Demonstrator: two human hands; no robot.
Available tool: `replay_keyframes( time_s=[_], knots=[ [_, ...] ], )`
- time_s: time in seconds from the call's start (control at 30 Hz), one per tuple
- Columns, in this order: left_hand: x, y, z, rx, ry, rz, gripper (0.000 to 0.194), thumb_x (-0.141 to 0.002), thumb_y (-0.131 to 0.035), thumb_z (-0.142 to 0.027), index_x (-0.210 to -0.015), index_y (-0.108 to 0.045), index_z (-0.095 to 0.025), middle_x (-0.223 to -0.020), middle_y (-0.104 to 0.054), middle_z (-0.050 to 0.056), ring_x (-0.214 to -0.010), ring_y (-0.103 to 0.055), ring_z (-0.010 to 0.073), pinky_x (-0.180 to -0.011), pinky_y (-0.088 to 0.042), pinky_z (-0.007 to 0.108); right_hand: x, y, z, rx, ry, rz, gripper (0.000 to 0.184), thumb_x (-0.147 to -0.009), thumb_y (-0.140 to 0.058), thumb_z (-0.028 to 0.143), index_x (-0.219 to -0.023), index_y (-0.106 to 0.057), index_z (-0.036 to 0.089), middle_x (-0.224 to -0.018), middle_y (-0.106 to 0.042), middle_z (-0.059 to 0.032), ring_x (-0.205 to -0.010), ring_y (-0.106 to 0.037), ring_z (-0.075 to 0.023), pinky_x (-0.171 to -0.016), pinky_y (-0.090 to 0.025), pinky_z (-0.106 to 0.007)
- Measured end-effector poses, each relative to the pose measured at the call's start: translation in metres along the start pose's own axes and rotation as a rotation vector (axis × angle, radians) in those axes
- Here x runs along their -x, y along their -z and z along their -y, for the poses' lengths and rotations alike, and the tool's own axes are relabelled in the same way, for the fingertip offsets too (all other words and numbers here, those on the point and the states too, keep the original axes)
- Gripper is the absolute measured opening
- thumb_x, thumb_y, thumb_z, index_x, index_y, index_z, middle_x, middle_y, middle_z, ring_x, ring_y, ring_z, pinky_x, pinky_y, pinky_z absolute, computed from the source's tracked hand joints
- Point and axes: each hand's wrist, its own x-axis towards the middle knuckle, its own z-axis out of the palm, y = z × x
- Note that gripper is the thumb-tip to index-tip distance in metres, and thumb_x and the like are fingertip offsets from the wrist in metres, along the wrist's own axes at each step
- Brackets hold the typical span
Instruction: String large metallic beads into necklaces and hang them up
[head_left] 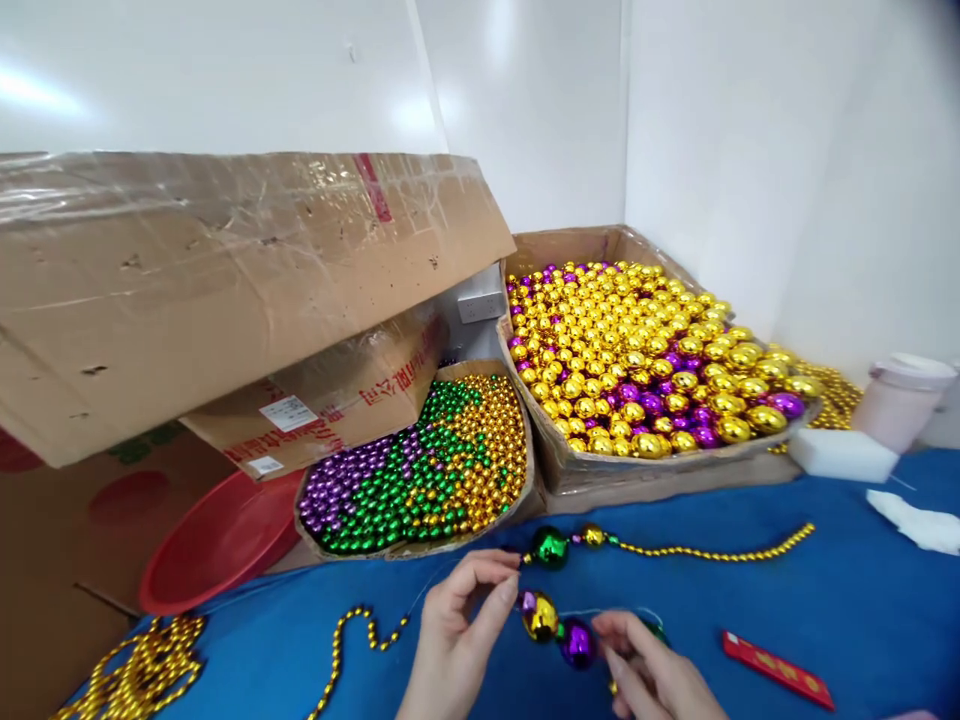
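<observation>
My left hand (457,640) pinches a thin thread beside a gold ball (540,616) and a purple ball (577,643) strung on it. My right hand (652,675) is closed on the same strand just right of the purple ball. Above them on the blue cloth (825,600) lie a green ball (549,547), a small gold ball (593,536) and a string of small gold beads (720,553) running right. Another gold bead string (352,640) trails off to the left.
A cardboard tray of mixed purple, green and gold beads (420,465) and a bigger box of gold and purple balls (637,350) stand behind. At left are cardboard boxes (225,270), a red basin (217,540), a gold bead pile (142,670). A red strip (778,670), white block (840,455), pink-white tub (900,400) sit right.
</observation>
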Motion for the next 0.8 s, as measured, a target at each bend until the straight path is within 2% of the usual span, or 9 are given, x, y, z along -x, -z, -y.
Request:
replay_keyframes(
  time_s=[0.1, 0.17, 0.27, 0.33, 0.4, 0.47, 0.57, 0.7, 0.8],
  knots=[
    [-0.004, 0.003, -0.022, -0.15, -0.165, 0.027, 0.008, -0.084, -0.059, -0.025, -0.081, -0.065, -0.021, -0.101, -0.067, 0.005, -0.094, -0.061, 0.0189, -0.084, -0.044, 0.029, -0.003, 0.018, 0.032, 0.181, 0.169, -0.056, 0.032, -0.091, -0.039, 0.045, -0.106, -0.056, 0.022, -0.1, -0.065, -0.0077, -0.071, -0.064, -0.0167, -0.062, -0.051, -0.026],
    [-0.009, 0.002, -0.038, -0.184, -0.246, 0.036, 0.006, -0.085, -0.059, -0.022, -0.082, -0.064, -0.022, -0.1, -0.067, 0.004, -0.093, -0.061, 0.0182, -0.083, -0.045, 0.029, -0.007, 0.024, 0.06, 0.251, 0.302, -0.059, 0.027, -0.093, -0.039, 0.038, -0.107, -0.057, 0.024, -0.103, -0.065, -0.0066, -0.089, -0.063, -0.0185, -0.075, -0.05, -0.027],
    [-0.016, -0.003, -0.056, -0.168, -0.315, 0.038, 0.006, -0.085, -0.058, -0.02, -0.083, -0.064, -0.022, -0.099, -0.067, 0.003, -0.093, -0.061, 0.0172, -0.081, -0.046, 0.027, -0.014, 0.021, 0.093, 0.321, 0.5, 0.053, 0.025, -0.093, -0.044, 0.028, -0.115, -0.056, 0.026, -0.112, -0.063, -0.0051, -0.104, -0.058, -0.0175, -0.089, -0.043, -0.028],
    [-0.019, -0.006, -0.064, -0.134, -0.324, 0.018, 0.006, -0.085, -0.058, -0.02, -0.084, -0.064, -0.022, -0.098, -0.066, 0.003, -0.093, -0.061, 0.0166, -0.081, -0.046, 0.026, -0.019, 0.016, 0.101, 0.323, 0.538, 0.124, 0.02, -0.093, -0.044, 0.026, -0.107, -0.059, 0.024, -0.101, -0.066, -0.0034, -0.092, -0.062, -0.0151, -0.079, -0.046, -0.024],
    [-0.021, -0.008, -0.067, -0.074, -0.312, -0.014, 0.005, -0.085, -0.059, -0.021, -0.083, -0.064, -0.021, -0.097, -0.066, 0.003, -0.092, -0.061, 0.016, -0.081, -0.047, 0.026, -0.022, 0.013, 0.101, 0.32, 0.524, 0.139, 0.022, -0.095, -0.041, 0.027, -0.093, -0.062, 0.022, -0.08, -0.066, -0.0008, -0.071, -0.062, -0.0123, -0.064, -0.045, -0.02],
    [-0.021, -0.01, -0.061, 0.036, -0.284, -0.055, 0.007, -0.086, -0.057, -0.022, -0.088, -0.064, -0.022, -0.098, -0.066, 0.002, -0.093, -0.061, 0.0157, -0.082, -0.047, 0.025, -0.024, 0.015, 0.101, 0.323, 0.506, 0.117, 0.028, -0.096, -0.037, 0.029, -0.088, -0.062, 0.02, -0.065, -0.06, 0.0018, -0.058, -0.056, -0.0103, -0.056, -0.041, -0.02],
    [-0.017, -0.017, -0.038, 0.233, -0.178, -0.061, 0.016, -0.09, -0.052, -0.026, -0.102, -0.061, -0.023, -0.106, -0.065, 0.004, -0.097, -0.06, 0.0168, -0.085, -0.047, 0.027, -0.024, 0.026, 0.109, 0.33, 0.498, 0.104, 0.028, -0.096, -0.038, 0.033, -0.092, -0.063, 0.021, -0.06, -0.053, 0.0043, -0.053, -0.052, -0.0088, -0.054, -0.038, -0.02],
    [-0.005, -0.033, 0.004, 0.251, -0.004, 0.088, 0.021, -0.091, -0.05, -0.03, -0.106, -0.061, -0.022, -0.11, -0.065, 0.007, -0.098, -0.06, 0.0194, -0.086, -0.047, 0.03, -0.022, 0.037, 0.126, 0.208, 0.433, 0.139, 0.03, -0.096, -0.037, 0.039, -0.096, -0.062, 0.022, -0.052, -0.044, 0.0074, -0.044, -0.044, -0.0069, -0.045, -0.033, -0.018],
    [0.001, -0.047, 0.018, 0.214, -0.01, 0.221, 0.029, -0.086, -0.057, -0.03, -0.114, -0.059, -0.023, -0.119, -0.062, 0.008, -0.111, -0.055, 0.0232, -0.097, -0.041, 0.035, -0.022, 0.039, 0.13, -0.015, 0.366, 0.149, 0.031, -0.095, -0.04, 0.041, -0.092, -0.062, 0.019, -0.047, -0.043, 0.0084, -0.041, -0.04, -0.006, -0.044, -0.033, -0.018]
  ],
)
